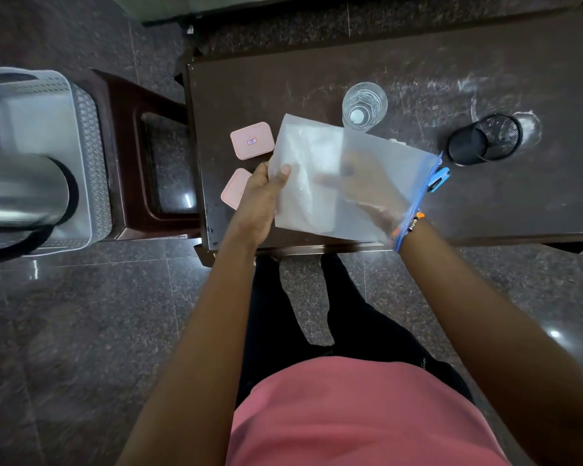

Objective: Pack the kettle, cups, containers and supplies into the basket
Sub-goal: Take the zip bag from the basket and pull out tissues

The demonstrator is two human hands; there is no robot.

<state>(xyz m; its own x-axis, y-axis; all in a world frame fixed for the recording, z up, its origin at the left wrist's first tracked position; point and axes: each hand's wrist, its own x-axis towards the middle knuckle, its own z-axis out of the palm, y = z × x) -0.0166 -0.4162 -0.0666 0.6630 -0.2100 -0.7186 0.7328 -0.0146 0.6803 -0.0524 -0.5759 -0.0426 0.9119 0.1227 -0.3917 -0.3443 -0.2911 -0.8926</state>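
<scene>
Left hand: my left hand (261,193) is nearest to me, at the front edge of the table (317,82); its thumb lies on top of the pouch's left edge and the fingers curl under it, so it grasps the pouch.
Right hand: my right hand (357,186) is behind the frosted plastic, seen only as a shadow with the fingers spread flat; I judge it is supporting the pouch from below, not clenched.
Pouch: the translucent zip pouch (344,176) with a blue zipper edge is held up over the table, between both hands, not yet in the basket.
Pink containers: two small pink containers (251,140) sit on the table just beside my left hand, one partly hidden by it; both unpacked.
Stapler: a blue stapler (439,179) shows at the pouch's zipper side, on the table; unpacked.
Glass: a clear glass cup (364,104) stands upright just beyond the pouch; unpacked.
Pen cup: a black mesh pen cup (485,137) lies on the table to the right, well apart from the glass; unpacked.
Basket: the grey perforated basket (81,129) is off to the left on a brown stool (138,139), apart from the table.
Kettle: the steel kettle (21,190) is already in the basket.
Progress: by my reckoning one item is packed; the pouch is in hand and five remain on the table.
</scene>
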